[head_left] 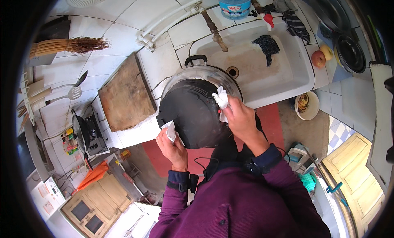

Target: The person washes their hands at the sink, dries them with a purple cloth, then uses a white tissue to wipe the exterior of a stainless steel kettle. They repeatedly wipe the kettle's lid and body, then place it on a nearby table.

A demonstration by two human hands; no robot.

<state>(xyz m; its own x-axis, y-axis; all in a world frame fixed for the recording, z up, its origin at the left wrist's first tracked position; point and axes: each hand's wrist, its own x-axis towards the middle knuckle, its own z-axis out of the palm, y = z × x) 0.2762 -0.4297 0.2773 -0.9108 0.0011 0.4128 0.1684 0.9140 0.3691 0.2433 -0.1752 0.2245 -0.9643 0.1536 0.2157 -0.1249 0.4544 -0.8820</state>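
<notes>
A round black appliance lid or body (194,115), dusty-looking, lies tilted before me over a large metal pot (184,72) with a black handle. My left hand (172,148) is at its lower left edge, with a white tissue (170,131) pinched in the fingers. At its right edge is my right hand (243,121), holding another crumpled white tissue (221,98) beside a small red part. The pot's right side overlaps the rim of a white sink (295,81). A dark patterned cloth (267,47) lies in the sink.
Left of the pot a wooden board (126,93) rests on the tiled counter. A rusty tap (214,29) reaches over the sink. A blue water bottle (234,7) stands behind it. Apples (318,59) sit to the right, and a white bucket (311,107) with scraps is below.
</notes>
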